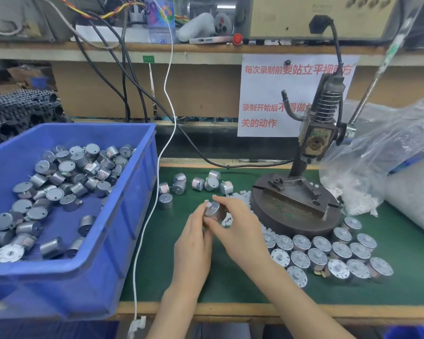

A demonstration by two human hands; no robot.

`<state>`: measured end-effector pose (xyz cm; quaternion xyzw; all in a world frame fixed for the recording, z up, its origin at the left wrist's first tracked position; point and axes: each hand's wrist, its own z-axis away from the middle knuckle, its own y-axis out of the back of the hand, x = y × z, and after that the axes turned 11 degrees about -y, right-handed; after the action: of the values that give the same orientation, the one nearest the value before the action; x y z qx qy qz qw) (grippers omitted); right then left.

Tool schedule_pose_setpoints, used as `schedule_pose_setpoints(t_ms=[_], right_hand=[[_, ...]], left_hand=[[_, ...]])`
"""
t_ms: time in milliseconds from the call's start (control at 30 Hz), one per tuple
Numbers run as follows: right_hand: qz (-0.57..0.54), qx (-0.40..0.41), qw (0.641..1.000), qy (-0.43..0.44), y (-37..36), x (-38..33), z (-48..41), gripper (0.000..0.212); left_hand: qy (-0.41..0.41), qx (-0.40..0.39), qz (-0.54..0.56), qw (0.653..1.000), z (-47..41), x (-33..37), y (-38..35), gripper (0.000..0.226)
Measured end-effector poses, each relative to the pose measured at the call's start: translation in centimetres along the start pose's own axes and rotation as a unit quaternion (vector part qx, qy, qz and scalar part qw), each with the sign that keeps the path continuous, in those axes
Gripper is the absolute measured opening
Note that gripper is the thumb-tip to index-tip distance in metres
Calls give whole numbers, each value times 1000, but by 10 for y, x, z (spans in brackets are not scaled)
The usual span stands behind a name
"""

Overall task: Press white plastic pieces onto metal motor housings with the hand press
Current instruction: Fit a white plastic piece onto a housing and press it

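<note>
Blue bin [137, 216]: set at the far left, overhanging the front edge of the bench; a loose heap of unprocessed motors [66, 182] is held inside it.

White cable [154, 192]: hung down just beside the bin's right wall and trailed over the front edge of the bench.

Green mat [230, 277]: laid over the bench from the bin to the right edge of the view.

Loose motors [196, 183]: scattered on the mat behind the hands, some lying on their sides.

Left hand [194, 243]: brought together with the other hand above the mat; its fingers are curled round the motor housing [214, 210] from the left.

Motor housing: held tilted between both hands, clear of the press and to the left of its base.

White plastic piece [208, 205]: seen at the upper edge of the held housing, at the fingertips; which finger holds it cannot be told.

Right hand [240, 228]: closed on the same housing from the right, index finger over the top and thumb below.

Spare white pieces [241, 195]: piled on the mat between the hands and the press base.

Hand press [316, 133]: stood upright on its round base [296, 204], right of the hands; nothing is seen on the fixture plate.

Paper sign [267, 94]: fixed to the back board behind the press.

Fitted motors [328, 255]: lined up face up in rows on the mat in front of the base.

Plastic bag [377, 152]: slumped at the far right, with white pieces spilling from its mouth beside the base.
</note>
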<state>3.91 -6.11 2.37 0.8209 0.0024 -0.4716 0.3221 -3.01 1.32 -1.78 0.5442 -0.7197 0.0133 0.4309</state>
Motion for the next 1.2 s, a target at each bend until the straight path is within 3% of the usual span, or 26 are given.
schedule_pose_setpoints(t_ms=[233,367,500,767,833,900,1067,1200], right_hand=[[65,68,986,-135,82,44,-37,38],[142,130,969,-153,108,75,-57,38],[236,130,949,-162,118,103,-71,41],[249,141,944,-161,114,108,-75,47],[192,139,959,-158,114,107,-70,52],[59,185,968,-156,118,103,-67,49],[-147,235,946,-166,148,72,-92,51],[-287,222,917,-166,179,33,-123,31]], left_hand=[[-35,-138,-121,982,0,-8,-9,45],[-58,-188,-216,956,0,-11,-16,47],[-32,-179,-167,969,-2,-15,-15,43],[-17,-178,-133,975,-4,-14,-11,38],[2,-159,-93,983,-4,-15,-8,35],[15,-147,-69,987,-5,-16,-8,33],[17,-138,-1,990,-28,-16,-20,30],[-13,-174,-140,975,-35,-17,-41,34]])
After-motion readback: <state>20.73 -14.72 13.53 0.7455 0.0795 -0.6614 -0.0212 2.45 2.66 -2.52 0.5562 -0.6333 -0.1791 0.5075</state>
